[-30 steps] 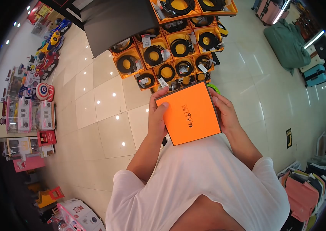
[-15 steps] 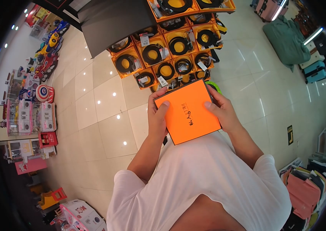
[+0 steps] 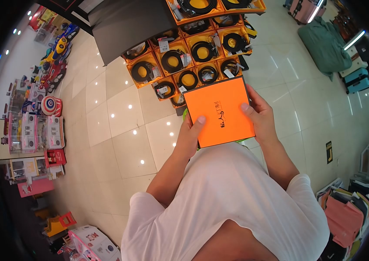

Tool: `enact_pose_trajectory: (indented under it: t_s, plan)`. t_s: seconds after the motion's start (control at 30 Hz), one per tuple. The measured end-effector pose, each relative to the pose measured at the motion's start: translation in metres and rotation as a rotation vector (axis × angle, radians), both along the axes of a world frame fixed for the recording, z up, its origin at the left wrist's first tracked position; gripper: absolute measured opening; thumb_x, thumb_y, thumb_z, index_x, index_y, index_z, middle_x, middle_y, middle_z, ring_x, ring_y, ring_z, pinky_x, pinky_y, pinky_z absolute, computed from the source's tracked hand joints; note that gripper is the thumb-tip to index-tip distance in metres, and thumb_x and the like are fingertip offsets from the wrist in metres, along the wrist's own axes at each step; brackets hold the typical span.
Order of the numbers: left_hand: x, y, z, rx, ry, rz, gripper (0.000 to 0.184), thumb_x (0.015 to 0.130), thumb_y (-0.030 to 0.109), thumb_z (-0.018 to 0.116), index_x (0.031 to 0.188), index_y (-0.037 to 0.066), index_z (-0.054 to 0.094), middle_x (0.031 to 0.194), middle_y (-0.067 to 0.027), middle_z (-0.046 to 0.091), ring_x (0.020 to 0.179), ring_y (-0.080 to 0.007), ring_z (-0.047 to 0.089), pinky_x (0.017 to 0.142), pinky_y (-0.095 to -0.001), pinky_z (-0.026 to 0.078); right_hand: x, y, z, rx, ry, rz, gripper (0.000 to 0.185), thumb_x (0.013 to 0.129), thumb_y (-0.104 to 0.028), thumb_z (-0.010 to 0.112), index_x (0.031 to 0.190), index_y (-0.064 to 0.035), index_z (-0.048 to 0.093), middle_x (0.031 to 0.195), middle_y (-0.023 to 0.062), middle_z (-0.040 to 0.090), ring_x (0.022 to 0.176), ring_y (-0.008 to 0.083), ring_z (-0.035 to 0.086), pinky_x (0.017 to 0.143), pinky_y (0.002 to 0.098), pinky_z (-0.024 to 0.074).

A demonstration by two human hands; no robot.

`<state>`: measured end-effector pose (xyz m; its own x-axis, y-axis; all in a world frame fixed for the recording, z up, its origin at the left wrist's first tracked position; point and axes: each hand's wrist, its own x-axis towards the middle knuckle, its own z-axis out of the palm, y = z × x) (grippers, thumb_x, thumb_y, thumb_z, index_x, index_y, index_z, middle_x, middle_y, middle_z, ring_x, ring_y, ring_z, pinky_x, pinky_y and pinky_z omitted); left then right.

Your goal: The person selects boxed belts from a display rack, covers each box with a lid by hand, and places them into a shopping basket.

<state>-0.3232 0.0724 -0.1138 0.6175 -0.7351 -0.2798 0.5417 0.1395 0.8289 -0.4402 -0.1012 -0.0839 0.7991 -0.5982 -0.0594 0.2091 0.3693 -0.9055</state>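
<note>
A flat orange box [image 3: 228, 117] with dark edges and black lettering is held in front of my white shirt. My left hand [image 3: 191, 135] grips its left side near the lower corner, thumb on the top face. On the opposite side, my right hand [image 3: 259, 115] clasps the edge, its thumb also lying on the top face. The fingers under the box are mostly hidden. Just beyond it stands a tiered display of boxed belts [image 3: 172, 61], each coiled black in an orange-yellow tray with tags. Bits of bright green show behind the box.
A black panel [image 3: 132, 30] juts out left of the belts. Toy rides and game machines [image 3: 30, 130] line the left side. On the right are a green covered heap [image 3: 321, 48], a blue suitcase [image 3: 357, 81] and several bags [image 3: 343, 217]. The floor [image 3: 123, 126] is glossy tile.
The box has moved up and slightly right and has turned a little. My left hand has slid down toward its lower left corner; my right hand has moved up with it.
</note>
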Motion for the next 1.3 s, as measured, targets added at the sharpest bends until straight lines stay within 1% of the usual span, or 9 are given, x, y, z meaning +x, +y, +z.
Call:
enact_pose_trajectory:
  t_s: [0.2,0.27,0.3,0.37,0.57,0.8,0.9,1.1,1.3]
  plan:
    - [0.004,-0.002,0.012,0.009,-0.141,0.059,0.061,0.085,0.035,0.069,0.128,0.0,0.041,0.118,-0.0106,0.056,0.106,-0.0175,0.057,0.092,-0.0307,0.046,0.004,0.0,-0.008,-0.086,-0.033,-0.01,0.064,0.091,-0.017,0.062,0.142,0.0049,0.029,0.137,0.0122,0.046,0.124,0.0165,0.044,0.104,0.0303,0.0349]
    - [0.005,-0.002,0.013,-0.002,-0.152,0.074,0.062,0.085,0.035,0.069,0.128,0.0,0.04,0.119,-0.0107,0.056,0.107,-0.0176,0.057,0.092,-0.0308,0.046,0.002,-0.003,-0.011,-0.058,-0.012,0.076,0.066,0.093,-0.024,0.059,0.143,0.0043,0.027,0.138,0.0122,0.043,0.125,0.0162,0.041,0.104,0.0299,0.0331]
    - [0.005,-0.002,0.013,-0.014,-0.16,0.094,0.063,0.085,0.035,0.069,0.129,0.0,0.04,0.12,-0.0107,0.056,0.107,-0.0178,0.056,0.092,-0.031,0.047,0.002,-0.003,-0.01,-0.058,-0.013,0.071,0.066,0.093,-0.024,0.059,0.143,0.0043,0.027,0.138,0.0122,0.043,0.125,0.0162,0.041,0.104,0.0299,0.0331]
    - [0.006,-0.002,0.013,-0.007,-0.181,0.087,0.062,0.086,0.034,0.068,0.13,0.0,0.04,0.12,-0.0107,0.055,0.108,-0.0177,0.056,0.093,-0.0311,0.046,0.001,-0.003,-0.008,-0.075,0.152,0.167,0.063,0.093,-0.03,0.059,0.14,0.0043,0.033,0.13,0.0113,0.049,0.118,0.0154,0.047,0.099,0.0284,0.0376]
    - [0.003,-0.006,0.007,0.008,-0.193,0.061,0.062,0.088,0.036,0.064,0.132,0.0,0.038,0.124,-0.0102,0.053,0.113,-0.0173,0.053,0.096,-0.0314,0.044,-0.005,-0.01,-0.014,-0.104,0.152,0.136,0.059,0.09,-0.032,0.063,0.132,0.0042,0.041,0.117,0.0085,0.058,0.105,0.0131,0.055,0.092,0.0276,0.044]
    - [0.003,-0.022,0.003,0.014,-0.126,0.027,0.066,0.088,0.039,0.064,0.133,0.0,0.036,0.128,-0.011,0.05,0.119,-0.018,0.048,0.101,-0.0315,0.038,-0.013,-0.025,-0.021,-0.068,0.116,0.1,0.063,0.089,-0.032,0.065,0.133,0.0049,0.04,0.119,0.0094,0.057,0.106,0.0136,0.054,0.093,0.0277,0.0435]
    - [-0.001,-0.03,0.001,0.145,-0.17,-0.065,0.064,0.087,0.035,0.066,0.133,0.0,0.037,0.128,-0.0113,0.05,0.119,-0.0189,0.049,0.101,-0.0322,0.039,-0.018,-0.033,-0.024,-0.048,0.108,0.075,0.065,0.088,-0.032,0.066,0.134,0.005,0.04,0.119,0.0098,0.057,0.107,0.0138,0.054,0.093,0.0277,0.0434]
    - [-0.017,-0.056,-0.006,0.169,-0.106,-0.04,0.061,0.084,0.028,0.07,0.129,0.0,0.041,0.122,-0.011,0.055,0.113,-0.0196,0.054,0.097,-0.0324,0.043,-0.031,-0.058,-0.041,-0.066,0.164,0.035,0.063,0.089,-0.037,0.063,0.132,0.005,0.043,0.118,0.0106,0.058,0.107,0.0141,0.054,0.093,0.0277,0.0429]
    - [-0.034,-0.079,-0.007,0.212,-0.094,-0.022,0.059,0.085,0.028,0.07,0.128,-0.001,0.043,0.122,-0.0106,0.056,0.112,-0.0192,0.054,0.097,-0.0327,0.042,-0.041,-0.086,-0.057,-0.079,0.234,0.09,0.056,0.091,-0.037,0.06,0.129,0.0023,0.048,0.114,0.008,0.06,0.103,0.0117,0.054,0.091,0.0267,0.0421]
